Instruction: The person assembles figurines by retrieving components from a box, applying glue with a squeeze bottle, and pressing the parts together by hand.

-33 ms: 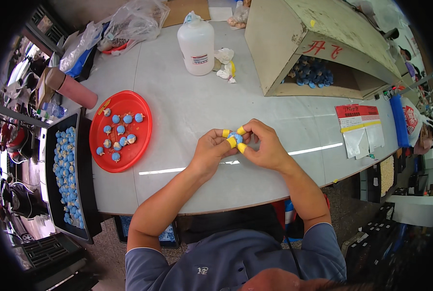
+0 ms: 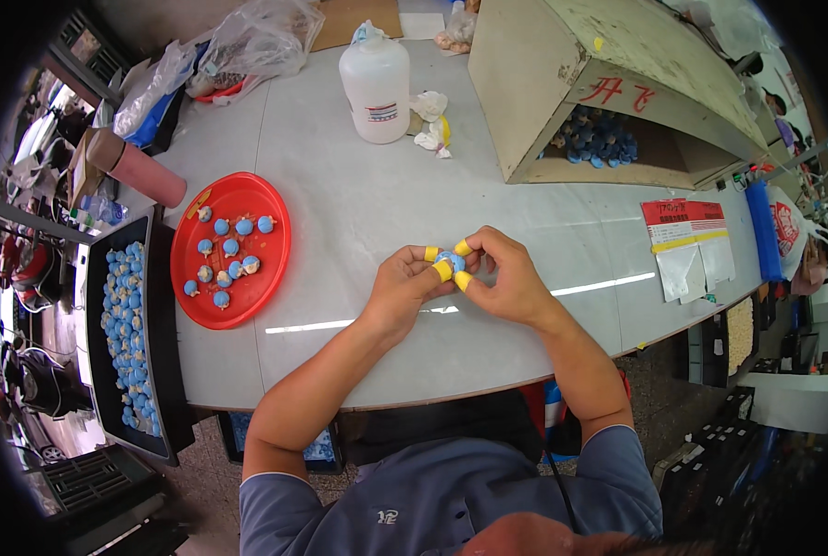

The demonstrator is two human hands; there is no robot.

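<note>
Between the fingertips of both hands, above the middle of the table, is a small blue piece (image 2: 450, 264), mostly covered by the fingers. My left hand (image 2: 404, 285) pinches it from the left, and my right hand (image 2: 504, 283) grips it from the right. Yellow covers wrap the thumb and index fingertips of each hand. To the left, a round red tray (image 2: 267, 287) carries several small blue-and-cream pieces (image 2: 231, 247). A long black bin (image 2: 161, 371) at the table's left edge holds many similar blue pieces (image 2: 126, 324).
A pink bottle (image 2: 145, 170) lies tilted behind the bin. A white plastic jug (image 2: 375, 88) stands at the back beside crumpled tissue (image 2: 432, 139). At the back right, an open-fronted metal box (image 2: 534, 102) holds dark blue pieces (image 2: 599, 139). Red-and-white sheets (image 2: 687, 246) lie at right.
</note>
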